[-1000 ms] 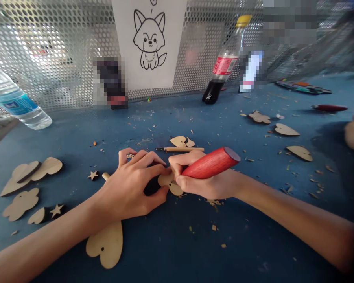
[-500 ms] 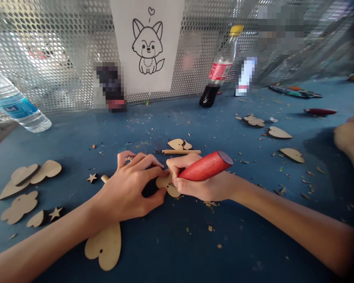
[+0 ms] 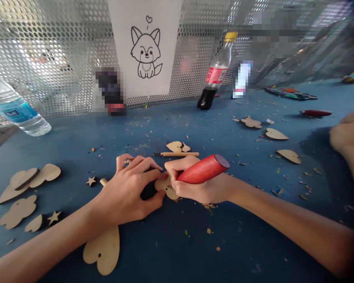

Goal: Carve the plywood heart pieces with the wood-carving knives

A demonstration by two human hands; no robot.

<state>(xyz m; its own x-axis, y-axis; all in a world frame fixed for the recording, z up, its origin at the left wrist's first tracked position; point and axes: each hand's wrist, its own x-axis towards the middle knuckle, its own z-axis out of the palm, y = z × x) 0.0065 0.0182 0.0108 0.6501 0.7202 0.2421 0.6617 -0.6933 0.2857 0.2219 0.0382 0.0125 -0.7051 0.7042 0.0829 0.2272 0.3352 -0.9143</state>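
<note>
Our left hand (image 3: 126, 192) curls over a small plywood cut-out (image 3: 163, 184) on the blue workbench (image 3: 76, 145), its fingertips pressed against the wood, while our right hand (image 3: 194, 184) grips a red wooden tool handle (image 3: 203, 169), fingers bunched together at the cut-out's edge, the tool's tip hidden. A slim wooden-handled tool (image 3: 177, 154) lies just beyond our hands beside two heart cut-outs (image 3: 174, 146), a large heart cut-out (image 3: 102, 251) sits under our left forearm, and a co-worker's hand (image 3: 349, 137) shows at far right
</note>
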